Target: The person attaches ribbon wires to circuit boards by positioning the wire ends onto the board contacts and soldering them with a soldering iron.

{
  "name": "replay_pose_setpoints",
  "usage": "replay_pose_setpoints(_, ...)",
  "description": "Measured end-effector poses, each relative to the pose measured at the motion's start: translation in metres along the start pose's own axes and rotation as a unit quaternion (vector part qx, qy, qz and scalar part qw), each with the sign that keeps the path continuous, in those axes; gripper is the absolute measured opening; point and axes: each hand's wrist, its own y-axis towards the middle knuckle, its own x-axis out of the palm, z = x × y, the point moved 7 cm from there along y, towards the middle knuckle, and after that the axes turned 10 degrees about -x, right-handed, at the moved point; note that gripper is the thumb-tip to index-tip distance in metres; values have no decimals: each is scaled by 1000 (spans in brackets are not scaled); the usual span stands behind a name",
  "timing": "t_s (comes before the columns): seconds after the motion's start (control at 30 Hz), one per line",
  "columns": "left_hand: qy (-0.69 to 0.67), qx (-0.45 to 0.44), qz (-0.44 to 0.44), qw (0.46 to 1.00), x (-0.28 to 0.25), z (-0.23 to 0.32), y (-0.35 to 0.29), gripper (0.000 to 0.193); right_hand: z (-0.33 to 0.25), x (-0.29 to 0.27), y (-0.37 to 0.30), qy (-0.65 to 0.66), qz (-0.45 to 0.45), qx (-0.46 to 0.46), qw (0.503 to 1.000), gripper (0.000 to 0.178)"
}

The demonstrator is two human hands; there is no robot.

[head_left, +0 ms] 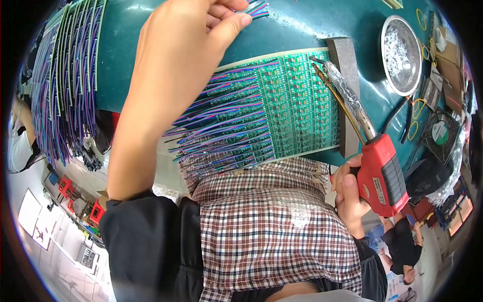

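My left hand (193, 27) is at the far edge of the view, its fingers closed on a small bunch of coloured wires (259, 10) whose ends stick out past the thumb. In my right hand (350, 194) is a red soldering gun (383, 176), its handle gripped and its metal barrel slanting up to the left. The gun's tip and a thin brass-coloured tube reach over the right edge of a green circuit board panel (297, 105). Rows of blue, red and black wires (226, 118) are attached along the panel's left part and hang toward my lap.
A dark metal bar (347, 90) lies along the panel's right edge. Beyond it stand a metal bowl (401, 55) with whitish bits, pliers (397, 116) and a small fan (440, 132). Wired panels (70, 60) are stacked at the left. Another person (404, 246) is at the lower right.
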Motion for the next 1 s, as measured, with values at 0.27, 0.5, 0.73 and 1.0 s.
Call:
replay_pose_setpoints(0.27,106,197,-17,974,33,-9,-38,17,5,-11,-5,-76,-99,-17,992,30)
replay_pose_setpoints(0.5,136,200,27,970,41,-17,-34,19,10,-4,-8,-106,-101,-4,989,34)
replay_pose_setpoints(0.73,133,198,29,971,42,-17,-33,19,13,-2,-7,-98,-101,10,990,29)
replay_pose_setpoints(1.0,134,199,35,970,44,-18,-32,20,15,1,-4,-74,-109,29,991,18)
